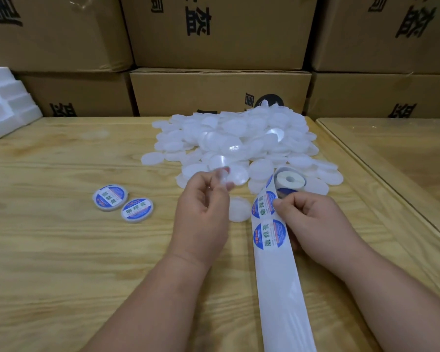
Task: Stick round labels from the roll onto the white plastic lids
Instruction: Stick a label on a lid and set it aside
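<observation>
Backing strip runs under the right hand, whose fingertips pinch a label. Left hand pinches a white lid; the lid pile lies beyond its fingers.

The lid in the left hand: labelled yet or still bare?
Still bare. The lid pinched by the left hand looks plain and translucent, without the blue print seen on the two labelled lids lying left on the table.

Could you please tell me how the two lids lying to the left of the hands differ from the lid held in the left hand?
The two lids on the table carry blue round labels; the held lid is bare. They lie flat and untouched on the table, while the left hand holds the bare one tilted. All are round white plastic.
</observation>
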The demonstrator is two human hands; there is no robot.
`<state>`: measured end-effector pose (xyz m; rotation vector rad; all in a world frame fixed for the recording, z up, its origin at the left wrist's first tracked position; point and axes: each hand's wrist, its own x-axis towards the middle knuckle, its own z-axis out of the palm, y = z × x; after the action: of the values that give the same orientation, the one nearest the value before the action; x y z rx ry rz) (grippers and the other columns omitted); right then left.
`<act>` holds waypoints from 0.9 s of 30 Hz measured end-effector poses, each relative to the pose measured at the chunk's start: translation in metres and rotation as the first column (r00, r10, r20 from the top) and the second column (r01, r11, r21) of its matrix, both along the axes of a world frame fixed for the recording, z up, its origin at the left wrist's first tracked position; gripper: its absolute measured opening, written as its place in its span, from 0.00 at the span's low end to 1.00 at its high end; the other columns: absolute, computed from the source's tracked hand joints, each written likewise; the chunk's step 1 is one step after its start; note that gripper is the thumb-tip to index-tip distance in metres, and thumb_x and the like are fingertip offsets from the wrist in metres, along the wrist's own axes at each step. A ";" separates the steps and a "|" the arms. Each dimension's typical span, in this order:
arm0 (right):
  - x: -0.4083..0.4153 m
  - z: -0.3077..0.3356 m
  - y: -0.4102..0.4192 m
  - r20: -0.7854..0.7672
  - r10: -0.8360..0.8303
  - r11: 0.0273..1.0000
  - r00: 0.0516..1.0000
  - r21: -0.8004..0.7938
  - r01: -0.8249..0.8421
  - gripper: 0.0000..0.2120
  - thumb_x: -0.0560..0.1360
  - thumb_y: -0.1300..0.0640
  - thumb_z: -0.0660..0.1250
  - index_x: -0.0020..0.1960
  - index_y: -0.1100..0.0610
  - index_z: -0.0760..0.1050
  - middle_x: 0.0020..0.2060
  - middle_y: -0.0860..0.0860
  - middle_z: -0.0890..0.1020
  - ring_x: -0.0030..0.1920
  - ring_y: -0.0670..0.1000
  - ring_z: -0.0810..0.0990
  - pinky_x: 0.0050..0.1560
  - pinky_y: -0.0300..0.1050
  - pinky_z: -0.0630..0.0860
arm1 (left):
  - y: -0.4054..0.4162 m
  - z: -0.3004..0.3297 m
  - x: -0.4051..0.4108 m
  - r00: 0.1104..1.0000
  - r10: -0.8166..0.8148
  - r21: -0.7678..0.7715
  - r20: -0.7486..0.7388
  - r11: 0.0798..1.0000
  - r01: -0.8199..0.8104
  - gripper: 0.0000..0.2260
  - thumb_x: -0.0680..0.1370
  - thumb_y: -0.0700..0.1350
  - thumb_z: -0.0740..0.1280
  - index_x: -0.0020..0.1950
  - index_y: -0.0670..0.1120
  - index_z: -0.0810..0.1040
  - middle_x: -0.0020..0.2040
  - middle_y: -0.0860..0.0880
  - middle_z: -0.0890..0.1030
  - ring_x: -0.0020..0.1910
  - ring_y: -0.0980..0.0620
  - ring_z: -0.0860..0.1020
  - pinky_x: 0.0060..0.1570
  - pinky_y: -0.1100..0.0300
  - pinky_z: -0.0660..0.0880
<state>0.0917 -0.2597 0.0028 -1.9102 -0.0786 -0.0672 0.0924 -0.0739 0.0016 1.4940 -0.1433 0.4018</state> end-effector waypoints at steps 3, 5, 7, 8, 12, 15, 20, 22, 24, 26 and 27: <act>-0.001 0.002 0.002 0.024 -0.037 0.998 0.999 0.046 0.036 0.16 0.80 0.50 0.69 0.35 0.55 0.79 0.33 0.62 0.82 0.31 0.52 0.76 0.36 0.49 0.74 | -0.001 0.000 0.005 0.995 -0.099 -0.043 -0.006 0.994 0.098 0.16 0.81 0.35 0.60 0.41 0.55 0.72 0.40 0.52 0.82 0.33 0.53 0.75 0.35 0.65 0.70; -0.002 0.003 0.002 0.024 -0.059 0.996 0.998 0.075 0.057 0.15 0.80 0.51 0.69 0.37 0.57 0.81 0.39 0.64 0.84 0.34 0.52 0.78 0.40 0.50 0.75 | -0.002 0.001 0.005 0.989 -0.145 0.002 -0.026 0.989 0.146 0.04 0.78 0.47 0.63 0.48 0.55 0.70 0.39 0.52 0.79 0.32 0.53 0.73 0.34 0.66 0.69; -0.002 0.004 0.001 0.005 -0.069 0.989 0.998 0.130 0.068 0.14 0.80 0.52 0.70 0.40 0.59 0.82 0.40 0.65 0.84 0.35 0.52 0.79 0.40 0.51 0.75 | -0.005 0.000 0.004 0.979 -0.196 0.149 -0.049 0.968 0.201 0.10 0.71 0.58 0.68 0.50 0.62 0.72 0.39 0.57 0.78 0.34 0.56 0.75 0.35 0.66 0.72; -0.002 0.005 0.001 -0.009 -0.072 0.983 0.997 0.168 0.072 0.13 0.80 0.53 0.70 0.41 0.60 0.83 0.40 0.65 0.84 0.36 0.53 0.80 0.40 0.51 0.76 | -0.006 -0.001 0.004 0.974 -0.217 0.251 -0.061 0.941 0.225 0.12 0.69 0.59 0.70 0.50 0.63 0.74 0.40 0.58 0.78 0.34 0.58 0.76 0.36 0.66 0.73; -0.002 0.007 0.000 -0.045 -0.036 0.972 0.998 0.231 0.046 0.09 0.78 0.56 0.71 0.41 0.57 0.83 0.37 0.61 0.86 0.35 0.54 0.82 0.41 0.52 0.79 | -0.011 -0.003 0.004 0.972 -0.227 0.484 -0.054 0.846 0.224 0.08 0.72 0.49 0.77 0.48 0.59 0.82 0.45 0.59 0.81 0.40 0.60 0.79 0.41 0.70 0.73; -0.004 0.009 0.002 -0.060 0.020 0.970 0.998 0.243 -0.005 0.07 0.71 0.53 0.70 0.39 0.56 0.82 0.37 0.65 0.83 0.36 0.57 0.79 0.42 0.53 0.76 | -0.009 -0.002 0.004 0.974 -0.215 0.439 -0.074 0.870 0.225 0.08 0.72 0.47 0.78 0.47 0.57 0.83 0.46 0.60 0.82 0.41 0.64 0.78 0.42 0.72 0.72; -0.006 0.013 0.001 0.010 0.161 0.972 0.987 0.174 -0.160 0.07 0.71 0.55 0.67 0.36 0.52 0.82 0.30 0.51 0.83 0.31 0.46 0.80 0.33 0.36 0.74 | -0.009 0.000 0.002 0.956 -0.262 0.352 -0.133 0.889 0.293 0.08 0.73 0.46 0.78 0.47 0.57 0.83 0.46 0.61 0.83 0.39 0.68 0.78 0.39 0.73 0.72; -0.006 0.013 0.000 0.023 0.177 0.972 0.984 0.151 -0.178 0.06 0.71 0.55 0.68 0.38 0.54 0.82 0.33 0.52 0.84 0.35 0.47 0.83 0.38 0.38 0.77 | -0.009 -0.001 0.004 0.957 -0.260 0.368 -0.131 0.883 0.291 0.08 0.74 0.46 0.77 0.48 0.57 0.83 0.46 0.61 0.83 0.38 0.66 0.78 0.40 0.71 0.73; -0.004 0.010 -0.001 0.032 0.166 0.973 0.986 0.159 -0.169 0.04 0.70 0.55 0.69 0.40 0.54 0.83 0.35 0.52 0.85 0.38 0.49 0.83 0.41 0.41 0.79 | -0.009 -0.002 0.005 0.959 -0.253 0.399 -0.128 0.872 0.283 0.07 0.74 0.47 0.76 0.49 0.57 0.83 0.47 0.61 0.83 0.42 0.65 0.79 0.42 0.69 0.74; -0.004 0.009 0.000 0.039 0.162 0.970 0.986 0.180 -0.166 0.03 0.70 0.56 0.71 0.41 0.53 0.83 0.35 0.51 0.85 0.38 0.48 0.83 0.41 0.39 0.79 | -0.008 -0.002 0.006 0.960 -0.249 0.394 -0.127 0.876 0.279 0.06 0.75 0.50 0.75 0.50 0.58 0.83 0.47 0.61 0.84 0.45 0.64 0.81 0.44 0.68 0.75; -0.004 0.009 0.000 0.043 0.161 0.968 0.986 0.189 -0.166 0.02 0.71 0.58 0.72 0.41 0.53 0.84 0.35 0.51 0.85 0.38 0.47 0.83 0.40 0.38 0.78 | -0.008 -0.002 0.006 0.960 -0.250 0.379 -0.126 0.882 0.279 0.06 0.74 0.51 0.75 0.50 0.58 0.83 0.47 0.61 0.84 0.45 0.63 0.81 0.44 0.69 0.75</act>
<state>0.0878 -0.2594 0.0114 -1.7040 -0.2402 0.0102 0.0983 -0.0819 -0.0006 1.8547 -0.3845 0.0946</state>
